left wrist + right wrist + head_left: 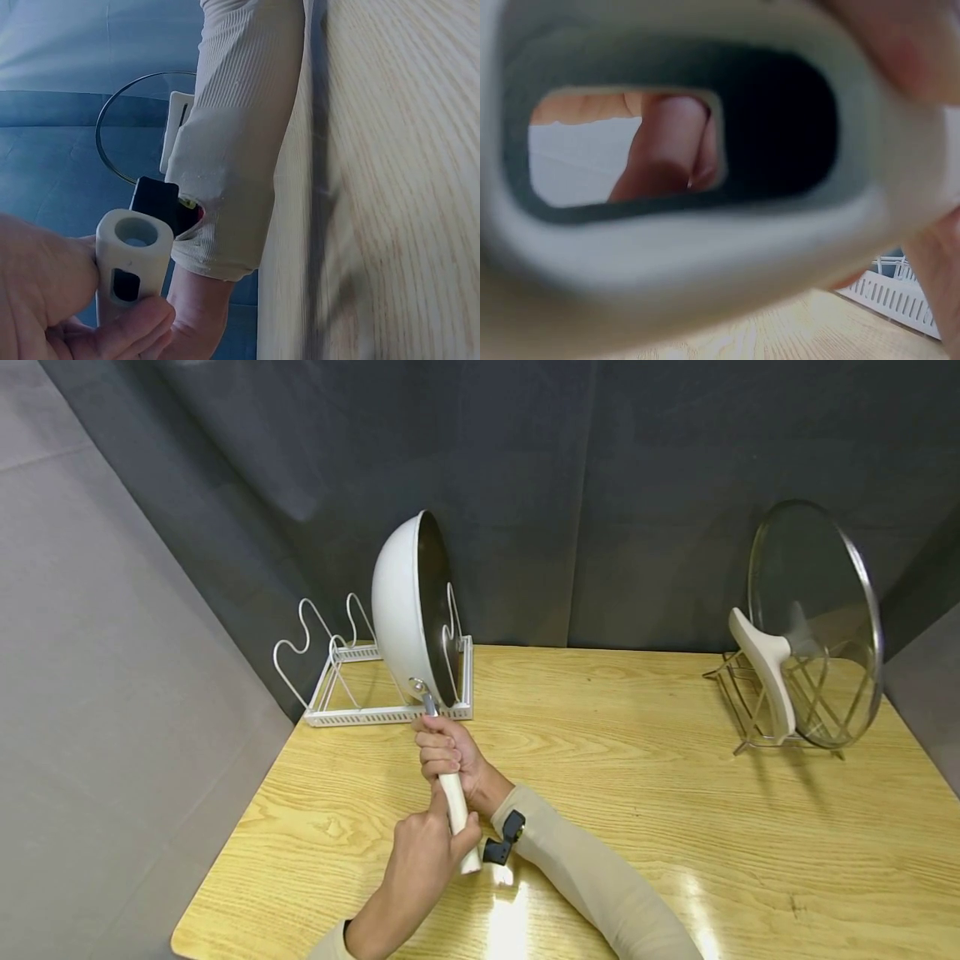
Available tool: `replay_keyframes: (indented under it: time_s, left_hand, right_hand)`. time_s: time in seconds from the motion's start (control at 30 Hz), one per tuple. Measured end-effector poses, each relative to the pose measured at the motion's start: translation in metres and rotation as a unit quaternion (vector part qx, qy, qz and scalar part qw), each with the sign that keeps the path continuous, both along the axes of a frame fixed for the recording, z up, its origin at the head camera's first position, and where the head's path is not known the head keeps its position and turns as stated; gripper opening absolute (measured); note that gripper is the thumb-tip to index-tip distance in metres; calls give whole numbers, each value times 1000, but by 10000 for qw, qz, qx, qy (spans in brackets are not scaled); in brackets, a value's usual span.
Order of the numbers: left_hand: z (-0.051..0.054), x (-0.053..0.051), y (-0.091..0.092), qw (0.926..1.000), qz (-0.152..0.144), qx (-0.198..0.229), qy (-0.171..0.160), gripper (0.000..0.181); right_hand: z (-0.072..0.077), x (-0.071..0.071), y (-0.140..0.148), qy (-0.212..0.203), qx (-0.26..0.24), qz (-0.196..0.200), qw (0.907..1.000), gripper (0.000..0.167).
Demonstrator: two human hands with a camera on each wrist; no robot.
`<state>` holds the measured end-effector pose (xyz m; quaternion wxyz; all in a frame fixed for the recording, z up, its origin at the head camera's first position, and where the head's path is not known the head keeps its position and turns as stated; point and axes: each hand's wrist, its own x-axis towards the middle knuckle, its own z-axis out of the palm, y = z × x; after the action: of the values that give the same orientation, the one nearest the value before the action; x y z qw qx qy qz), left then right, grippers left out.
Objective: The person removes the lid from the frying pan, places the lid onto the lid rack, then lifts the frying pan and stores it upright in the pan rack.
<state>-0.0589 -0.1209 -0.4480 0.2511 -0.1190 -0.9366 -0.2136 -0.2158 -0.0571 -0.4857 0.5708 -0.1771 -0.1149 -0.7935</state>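
Observation:
A wok (397,602), white outside and dark inside, stands on its edge at the right part of a white wire rack (390,717). Its pale handle (454,802) points down toward the person. My right hand (450,756) grips the handle close to the wok's body, fingers curled round it. Lower down, my left hand (431,847) holds the handle near its end between thumb and fingers. The left wrist view shows the handle's end (131,247) with a hole through it, beside the left hand (45,292). The slotted handle (795,232) fills most of the right wrist view.
At the right of the wooden table (585,752), a glass lid (817,610) with a cream handle (765,668) leans upright in a small wire stand (742,710). A dark curtain (525,485) hangs behind, and a grey partition (112,693) stands at the left.

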Motion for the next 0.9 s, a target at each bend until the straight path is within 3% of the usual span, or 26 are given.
replay_keyframes:
  time_s: [0.37, 0.63, 0.9]
  left_hand:
    - [-3, -1, 1, 9999, -1, -37, 159, 37]
    - [-8, -1, 0, 10000, 40, -44, -76, 44]
    - [-10, -1, -1, 10000, 47, 8, -73, 45]
  right_hand:
    - [-3, -1, 0, 141, -2, -9, 9999, 21]
    - [-6, -1, 0, 126, 46, -42, 9999, 23]
    - [-10, -3, 0, 116, 36, -34, 9999, 23]
